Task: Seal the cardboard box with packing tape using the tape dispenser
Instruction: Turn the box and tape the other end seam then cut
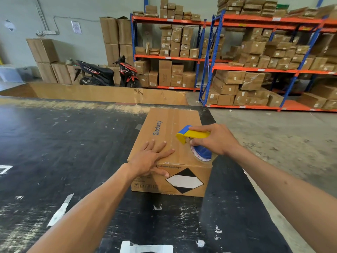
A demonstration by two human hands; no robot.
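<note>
The cardboard box sits at the centre of the frame on the dark table, flaps shut, with a glossy strip of tape seemingly already along its centre seam. The left hand lies flat on the lid near the lower edge, fingers spread and straight, thumb down the front face. The right hand has its grip curled round the yellow handle of the tape dispenser, whose blue roll rests on the lid right of centre. The box looks stiff yet light enough to slide (hence the steadying palm). The dispenser is rigid plastic, best held by its handle, clear of the cutter.
</note>
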